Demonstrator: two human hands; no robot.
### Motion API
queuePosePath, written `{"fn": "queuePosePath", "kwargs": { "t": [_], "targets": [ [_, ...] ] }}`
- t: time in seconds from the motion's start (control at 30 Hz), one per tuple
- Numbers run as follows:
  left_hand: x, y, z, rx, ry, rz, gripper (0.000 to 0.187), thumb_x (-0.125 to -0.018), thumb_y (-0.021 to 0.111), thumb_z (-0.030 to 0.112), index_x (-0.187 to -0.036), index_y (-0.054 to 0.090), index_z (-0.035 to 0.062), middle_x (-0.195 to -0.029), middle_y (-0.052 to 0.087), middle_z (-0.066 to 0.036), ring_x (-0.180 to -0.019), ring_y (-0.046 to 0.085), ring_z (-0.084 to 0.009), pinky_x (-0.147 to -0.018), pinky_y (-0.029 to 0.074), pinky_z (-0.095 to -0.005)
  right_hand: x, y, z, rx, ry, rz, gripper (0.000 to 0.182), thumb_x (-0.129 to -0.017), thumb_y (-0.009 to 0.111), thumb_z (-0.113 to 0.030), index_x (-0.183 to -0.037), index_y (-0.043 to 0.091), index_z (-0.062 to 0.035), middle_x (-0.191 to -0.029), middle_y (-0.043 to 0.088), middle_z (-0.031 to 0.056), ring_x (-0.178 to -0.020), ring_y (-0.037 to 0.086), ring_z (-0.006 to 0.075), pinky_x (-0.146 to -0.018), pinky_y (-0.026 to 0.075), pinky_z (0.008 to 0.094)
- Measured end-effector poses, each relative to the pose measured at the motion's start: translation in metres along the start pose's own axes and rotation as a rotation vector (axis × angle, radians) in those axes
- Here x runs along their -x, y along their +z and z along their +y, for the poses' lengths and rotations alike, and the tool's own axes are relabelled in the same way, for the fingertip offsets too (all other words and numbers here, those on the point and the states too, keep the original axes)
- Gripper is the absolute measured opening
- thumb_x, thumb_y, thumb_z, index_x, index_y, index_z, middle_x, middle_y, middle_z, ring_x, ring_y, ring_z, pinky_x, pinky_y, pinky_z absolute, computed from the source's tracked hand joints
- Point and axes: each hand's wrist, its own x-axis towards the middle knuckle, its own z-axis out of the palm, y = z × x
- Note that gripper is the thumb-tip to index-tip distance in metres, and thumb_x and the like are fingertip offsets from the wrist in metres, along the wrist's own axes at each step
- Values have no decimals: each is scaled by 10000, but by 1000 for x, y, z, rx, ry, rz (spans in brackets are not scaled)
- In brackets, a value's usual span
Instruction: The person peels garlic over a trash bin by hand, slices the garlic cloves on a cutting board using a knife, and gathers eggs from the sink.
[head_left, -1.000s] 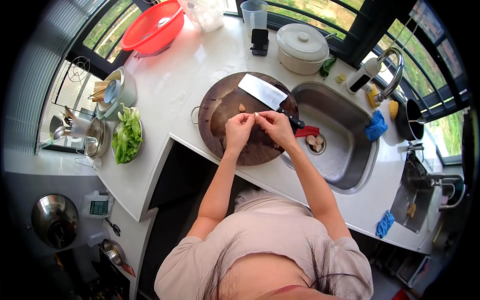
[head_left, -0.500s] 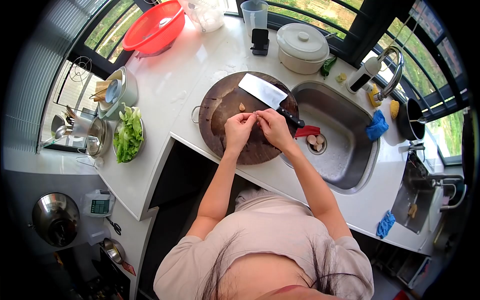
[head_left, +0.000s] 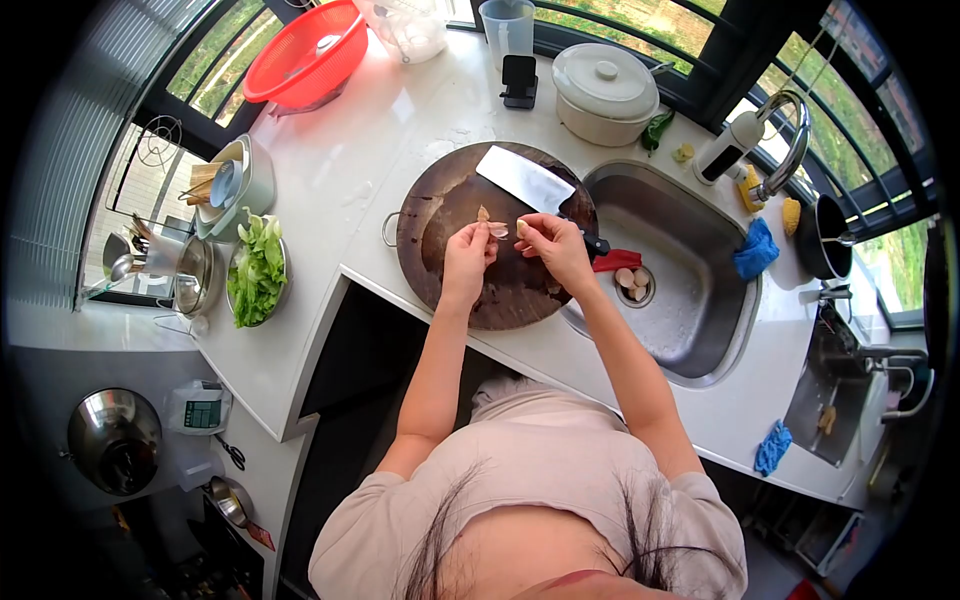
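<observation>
Above the round wooden chopping board (head_left: pixel 430 270), my left hand (head_left: pixel 467 258) pinches a piece of pinkish garlic skin (head_left: pixel 497 230). My right hand (head_left: pixel 558 250), a short gap away, holds a small pale garlic clove (head_left: pixel 521 229) between thumb and fingertips. Another garlic clove (head_left: pixel 483 213), with its brownish skin on, lies on the board just beyond my left fingertips. A cleaver (head_left: pixel 525 178) rests across the far right of the board, its black handle partly behind my right hand.
Right of the board is a steel sink (head_left: pixel 700 290) with pale round pieces (head_left: pixel 632 280) at its drain and a red strip (head_left: pixel 617 261) at its edge. A white lidded pot (head_left: pixel 605 90) stands behind. Leafy lettuce (head_left: pixel 257 270) fills a bowl at left, below a red colander (head_left: pixel 310 60).
My hands were together at the fingertips and have moved apart. The pale clove now shows in my right hand and the loose skin in my left.
</observation>
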Motion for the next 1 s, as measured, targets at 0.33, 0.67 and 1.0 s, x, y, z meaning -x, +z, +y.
{"fn": "queuePosePath", "kwargs": {
  "t": [0.33,0.67,1.0],
  "targets": [
    [-15,-51,23,579,-155,-50,243,-915,520,137,-728,581,-5,-925,653,-171,-827,653,-241,-743,561,-282,-38,7,1,866,-306,36,233,-793,711,-170,-991,713,-46,-912,655,131,-852,650,317,-768,519,421],
    [-31,-72,1,646,-141,30,102,-860,510,-3,-900,603,9,-942,640,-100,-843,638,-201,-614,563,-242,-66,43,12,983,-379,-61,189,-795,711,-200,-919,695,-58,-924,638,142,-905,632,335,-760,527,425],
    [-17,-15,7,-444,238,179,260,-885,732,191,-1045,703,-12,-712,609,60,-580,467,8,-468,322,-176,-45,40,-2,787,-446,-102,116,-823,632,-85,-908,607,-12,-842,661,180,-821,652,364,-715,513,451]
  ]
}}
